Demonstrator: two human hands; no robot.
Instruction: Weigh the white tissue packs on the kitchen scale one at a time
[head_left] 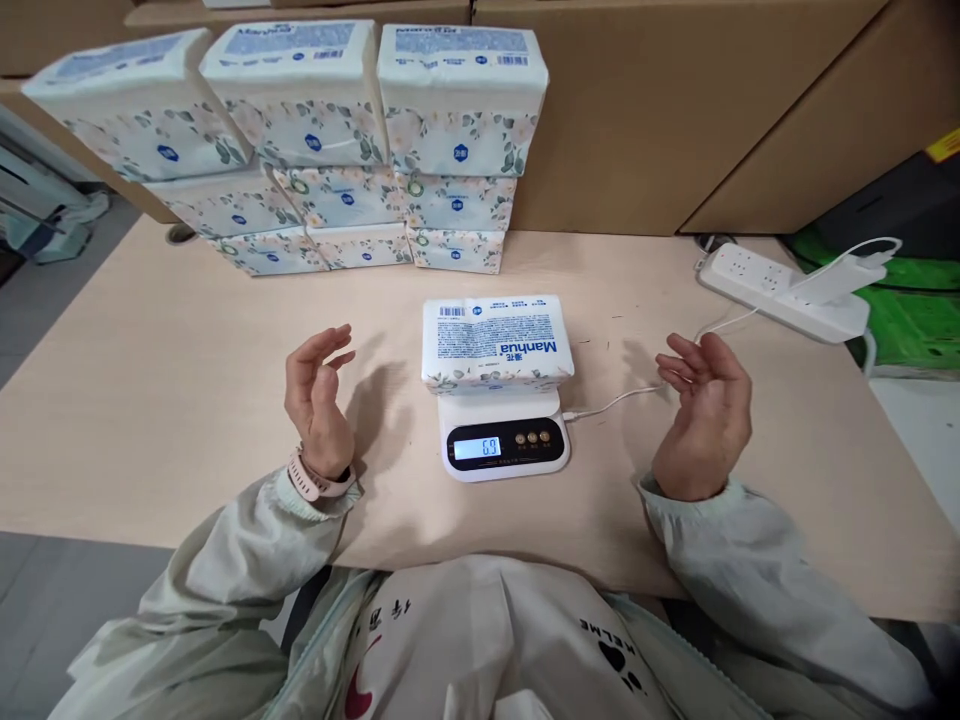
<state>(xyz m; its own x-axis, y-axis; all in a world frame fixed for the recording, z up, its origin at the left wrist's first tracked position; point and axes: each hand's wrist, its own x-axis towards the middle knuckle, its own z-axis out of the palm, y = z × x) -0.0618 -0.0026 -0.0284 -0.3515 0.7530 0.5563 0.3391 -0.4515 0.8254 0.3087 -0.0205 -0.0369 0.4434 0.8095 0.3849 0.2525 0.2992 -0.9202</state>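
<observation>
White tissue pack (496, 343) sat on scale (504, 442); left hand (318, 398) and right hand (705, 412) flanked it, open, empty. Stacked packs (315, 140) far left, power strip (780, 290) far right.

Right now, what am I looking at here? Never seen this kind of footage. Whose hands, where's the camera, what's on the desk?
This is one picture from a camera worn on a person's head, looking forward and down, so the two hands are the wearer's own. No robot is involved.

The left hand, with a watch on its wrist, and the right hand are both raised and open. Neither holds or touches anything.

Between them, on a light wooden table, stands a small white scale with a lit display. One tissue pack lies on it. A white cable runs from the scale's right side toward a power strip at the far right.

At the back, a stack of tissue packs stands three high against cardboard boxes.
</observation>
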